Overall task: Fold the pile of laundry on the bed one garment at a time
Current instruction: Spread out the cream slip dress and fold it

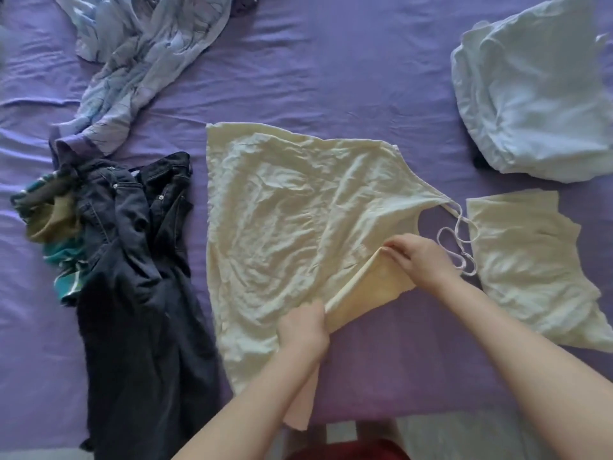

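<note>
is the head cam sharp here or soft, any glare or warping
Head view: soft all over, light even with no glare; the pale blue bundle looks washed out, the dark jeans lose detail, and the purple bed sheet smears at the corners; no clear warping.

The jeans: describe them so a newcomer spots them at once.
On the purple bed, look left of the cream top that both hands hold. The jeans lie there in a long crumpled heap, the only dark, near-black garment, with a teal striped piece at their left edge.

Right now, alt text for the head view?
Two hands, left and right, pinch the near edge of a cream strappy top spread on a purple bed sheet, folding it over. Dark jeans lie left, a folded cream piece right.
</note>
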Action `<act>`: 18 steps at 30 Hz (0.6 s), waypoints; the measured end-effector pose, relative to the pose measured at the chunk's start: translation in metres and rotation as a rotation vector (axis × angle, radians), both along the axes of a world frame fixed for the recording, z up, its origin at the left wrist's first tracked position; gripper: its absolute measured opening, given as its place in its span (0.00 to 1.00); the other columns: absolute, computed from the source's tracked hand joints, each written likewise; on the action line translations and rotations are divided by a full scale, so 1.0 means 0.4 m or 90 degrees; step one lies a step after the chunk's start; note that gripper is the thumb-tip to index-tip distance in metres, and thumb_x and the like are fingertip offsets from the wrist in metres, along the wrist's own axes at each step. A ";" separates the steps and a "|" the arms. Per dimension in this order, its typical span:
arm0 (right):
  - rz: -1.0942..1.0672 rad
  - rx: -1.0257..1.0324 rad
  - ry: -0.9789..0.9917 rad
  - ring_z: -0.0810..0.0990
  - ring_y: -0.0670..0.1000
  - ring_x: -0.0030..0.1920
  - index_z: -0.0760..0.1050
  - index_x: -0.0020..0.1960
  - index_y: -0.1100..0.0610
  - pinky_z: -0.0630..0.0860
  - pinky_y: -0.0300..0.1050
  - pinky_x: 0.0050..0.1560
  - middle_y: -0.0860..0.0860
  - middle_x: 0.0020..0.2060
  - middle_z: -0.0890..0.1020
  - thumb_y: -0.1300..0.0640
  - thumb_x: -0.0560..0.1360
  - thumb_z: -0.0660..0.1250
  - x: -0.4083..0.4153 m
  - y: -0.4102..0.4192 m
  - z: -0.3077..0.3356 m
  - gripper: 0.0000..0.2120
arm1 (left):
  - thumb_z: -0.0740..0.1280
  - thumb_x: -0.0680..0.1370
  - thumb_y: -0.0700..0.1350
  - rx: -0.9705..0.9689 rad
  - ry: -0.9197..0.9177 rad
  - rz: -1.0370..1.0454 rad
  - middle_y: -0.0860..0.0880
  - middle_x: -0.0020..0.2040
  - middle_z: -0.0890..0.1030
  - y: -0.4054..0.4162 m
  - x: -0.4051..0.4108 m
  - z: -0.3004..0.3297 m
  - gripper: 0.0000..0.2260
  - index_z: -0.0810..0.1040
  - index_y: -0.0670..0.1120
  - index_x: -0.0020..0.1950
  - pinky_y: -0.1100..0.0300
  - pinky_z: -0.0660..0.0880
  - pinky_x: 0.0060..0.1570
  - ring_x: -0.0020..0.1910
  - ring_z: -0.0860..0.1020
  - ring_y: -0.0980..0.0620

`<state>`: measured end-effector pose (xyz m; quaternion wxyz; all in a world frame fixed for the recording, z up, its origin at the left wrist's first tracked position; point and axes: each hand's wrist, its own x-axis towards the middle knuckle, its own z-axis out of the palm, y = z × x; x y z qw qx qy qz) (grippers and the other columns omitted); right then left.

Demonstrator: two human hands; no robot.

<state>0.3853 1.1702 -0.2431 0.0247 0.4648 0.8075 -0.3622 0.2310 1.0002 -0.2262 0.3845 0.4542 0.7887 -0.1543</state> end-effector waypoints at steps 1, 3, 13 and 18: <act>-0.024 0.000 0.001 0.78 0.54 0.51 0.80 0.53 0.56 0.74 0.52 0.53 0.53 0.49 0.82 0.52 0.78 0.64 -0.019 0.021 0.007 0.10 | 0.59 0.75 0.40 0.012 0.021 0.021 0.46 0.57 0.78 0.020 -0.030 0.014 0.12 0.72 0.47 0.57 0.56 0.70 0.46 0.58 0.77 0.44; -0.061 0.016 0.016 0.78 0.55 0.52 0.80 0.52 0.56 0.73 0.52 0.52 0.53 0.49 0.82 0.52 0.78 0.64 -0.053 0.062 0.017 0.10 | 0.60 0.74 0.38 0.047 0.079 0.034 0.47 0.56 0.78 0.060 -0.094 0.036 0.13 0.71 0.48 0.57 0.55 0.69 0.44 0.57 0.77 0.44; -0.140 0.071 -0.057 0.78 0.58 0.54 0.80 0.53 0.54 0.74 0.51 0.51 0.55 0.52 0.81 0.51 0.79 0.61 -0.179 0.184 0.010 0.11 | 0.62 0.72 0.31 0.035 0.241 -0.130 0.47 0.52 0.81 0.222 -0.361 0.072 0.16 0.78 0.45 0.55 0.57 0.69 0.38 0.52 0.80 0.44; -0.222 0.092 -0.080 0.77 0.61 0.52 0.80 0.53 0.56 0.73 0.52 0.48 0.57 0.51 0.81 0.53 0.79 0.61 -0.187 0.236 -0.015 0.11 | 0.61 0.73 0.31 0.158 0.233 -0.143 0.46 0.54 0.77 0.331 -0.469 0.051 0.17 0.74 0.46 0.59 0.56 0.67 0.37 0.53 0.78 0.43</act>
